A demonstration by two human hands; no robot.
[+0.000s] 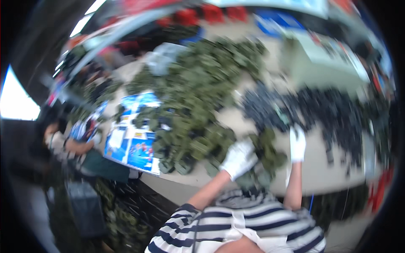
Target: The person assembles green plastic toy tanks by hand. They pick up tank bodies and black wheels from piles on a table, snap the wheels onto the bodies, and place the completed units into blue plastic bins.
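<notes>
My left hand (239, 159), in a white glove, is over olive-green looped strap-like pieces (270, 152) at the table's near edge. Its fingers are blurred, so whether it grips one is not clear. My right hand (297, 143), also white-gloved, reaches to the near edge of a heap of small dark grey-blue pieces (265, 103). Its fingertips come together around something dark that I cannot make out. A pale green item (281, 114) lies among the dark pieces. To the left of my hands spreads a large pile of olive-green pieces (198, 101).
A pale green box (325, 63) stands at the back right. Blue-and-white printed sheets (133, 145) cover the table's left edge. Another person (69, 145) sits at the left. A dark bin (86, 208) and more green pieces are below there. Red items (211, 14) line the far side.
</notes>
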